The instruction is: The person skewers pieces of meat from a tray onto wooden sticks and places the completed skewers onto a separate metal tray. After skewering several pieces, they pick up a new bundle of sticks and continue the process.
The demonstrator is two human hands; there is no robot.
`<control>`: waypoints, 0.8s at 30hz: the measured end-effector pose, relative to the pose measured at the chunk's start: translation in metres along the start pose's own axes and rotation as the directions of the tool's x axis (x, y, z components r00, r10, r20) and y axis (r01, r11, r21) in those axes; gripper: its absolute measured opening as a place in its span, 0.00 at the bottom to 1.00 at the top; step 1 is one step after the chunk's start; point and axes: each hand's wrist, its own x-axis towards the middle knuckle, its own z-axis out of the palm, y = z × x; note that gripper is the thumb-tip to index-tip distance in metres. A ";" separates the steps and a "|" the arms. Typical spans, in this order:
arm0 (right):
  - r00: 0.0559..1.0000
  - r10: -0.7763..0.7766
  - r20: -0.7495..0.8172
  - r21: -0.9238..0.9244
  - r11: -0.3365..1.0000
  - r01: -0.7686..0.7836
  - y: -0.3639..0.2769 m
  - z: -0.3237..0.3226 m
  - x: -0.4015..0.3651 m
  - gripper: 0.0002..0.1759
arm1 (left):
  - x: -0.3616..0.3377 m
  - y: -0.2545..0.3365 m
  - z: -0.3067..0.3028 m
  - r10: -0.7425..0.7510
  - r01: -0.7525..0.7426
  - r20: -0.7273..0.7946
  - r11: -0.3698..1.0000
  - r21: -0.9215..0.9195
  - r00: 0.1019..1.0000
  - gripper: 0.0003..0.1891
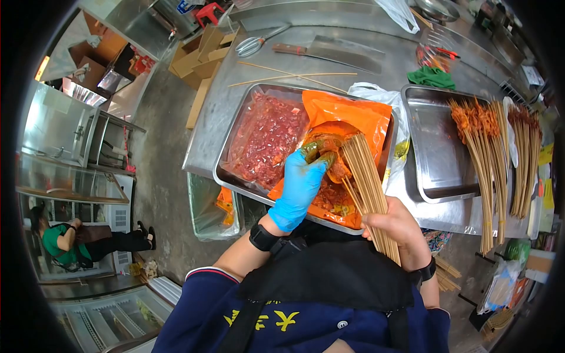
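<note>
Gloved left hand point(301, 185) pinches meat point(332, 147) over the orange bag point(347, 115) in the tray point(219, 173); bare right hand point(395, 228) grips a skewer bundle point(365, 176) just beside it. Further right on the surface point(365, 41), loaded skewers point(479, 141) lie across a second tray point(432, 147)

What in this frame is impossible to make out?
- Head view: the left hand has its fingertips smeared with marinade and sunk into the meat, so any grip is unreadable.
- Fingers of the right hand curl under the skewer bundle, out of sight.
- The loaded skewers at far right are blurred and clipped by the dark lens edge.
</note>
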 end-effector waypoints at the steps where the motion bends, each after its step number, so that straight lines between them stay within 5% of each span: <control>1: 1.000 -0.004 -0.003 0.000 1.000 0.004 0.000 0.001 -0.001 0.09 | 0.000 -0.003 0.000 0.034 -0.035 0.013 0.996 0.078 0.999 0.15; 7: 0.999 -0.027 -0.029 0.014 1.000 0.027 0.000 0.001 -0.001 0.10 | -0.007 -0.016 0.010 -0.047 0.045 -0.027 0.998 -0.054 0.999 0.12; 16: 0.997 -0.020 -0.068 0.046 0.999 0.023 0.001 0.001 0.001 0.11 | -0.011 -0.010 0.013 -0.134 0.132 0.060 0.990 0.039 0.989 0.13; 20: 0.997 -0.047 -0.054 0.078 0.996 0.052 0.002 -0.001 0.001 0.12 | -0.009 -0.017 0.011 -0.054 0.052 0.064 0.998 0.038 0.997 0.16; 24: 0.998 -0.043 -0.050 0.036 0.998 0.044 0.000 0.000 -0.001 0.12 | -0.004 -0.002 0.014 -0.046 0.038 -0.032 0.976 -0.214 0.998 0.23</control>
